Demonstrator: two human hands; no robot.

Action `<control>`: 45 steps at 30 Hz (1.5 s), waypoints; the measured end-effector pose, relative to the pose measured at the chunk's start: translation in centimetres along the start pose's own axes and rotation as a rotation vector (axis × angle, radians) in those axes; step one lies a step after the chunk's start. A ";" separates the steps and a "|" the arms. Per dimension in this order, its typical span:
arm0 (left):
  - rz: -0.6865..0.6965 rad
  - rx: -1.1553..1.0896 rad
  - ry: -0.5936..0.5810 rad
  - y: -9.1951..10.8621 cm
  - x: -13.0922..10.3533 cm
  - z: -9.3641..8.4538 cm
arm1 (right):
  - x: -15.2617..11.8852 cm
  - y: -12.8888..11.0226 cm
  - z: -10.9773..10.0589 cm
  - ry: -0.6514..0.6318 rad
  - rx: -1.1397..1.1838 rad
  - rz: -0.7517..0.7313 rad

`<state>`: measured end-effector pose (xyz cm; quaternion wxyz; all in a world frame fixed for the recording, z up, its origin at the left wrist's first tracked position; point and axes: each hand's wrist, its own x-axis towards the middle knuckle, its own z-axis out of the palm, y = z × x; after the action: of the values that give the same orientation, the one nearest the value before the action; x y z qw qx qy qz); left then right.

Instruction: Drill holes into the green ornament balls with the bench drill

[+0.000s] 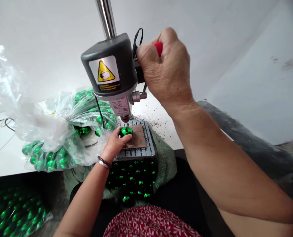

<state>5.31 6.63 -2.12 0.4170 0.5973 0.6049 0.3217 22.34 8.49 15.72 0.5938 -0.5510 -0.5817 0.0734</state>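
Note:
A shiny green ball (126, 132) rests on a brown board (139, 140), gripped between the thumb and fingers of my left hand (115, 141). Right above the ball is the chuck and thin bit (125, 120) of a grey drill press (110, 65). My right hand (167, 62) is wrapped round the red-ended handle (158, 48) at the side of the drill head. Under the board lies the slotted metal base (150, 144) of the press. Whether the bit has entered the ball is too small to tell.
Clear plastic bags of green balls (49, 158) lie to the left on the white table (3, 144). An open green sack (166, 161) holding several more balls (131, 179) sits below the base. Another bag of balls (13, 214) is at lower left. Dark shavings (158, 115) litter the table.

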 end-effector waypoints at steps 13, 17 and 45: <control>0.121 0.430 0.002 1.5 -0.5 -0.3 | -0.1 0.0 0.0 -0.011 0.007 -0.004; 0.069 0.322 -0.055 1.0 0.5 -1.3 | 0.0 -0.1 0.0 -0.010 -0.029 -0.001; 0.164 0.359 -0.009 0.8 0.3 0.3 | -0.1 0.1 0.0 -0.001 -0.024 -0.050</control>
<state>5.99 6.94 -1.54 0.2789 0.7110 0.5998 0.2388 22.41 8.47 15.56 0.5885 -0.5434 -0.5964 0.0520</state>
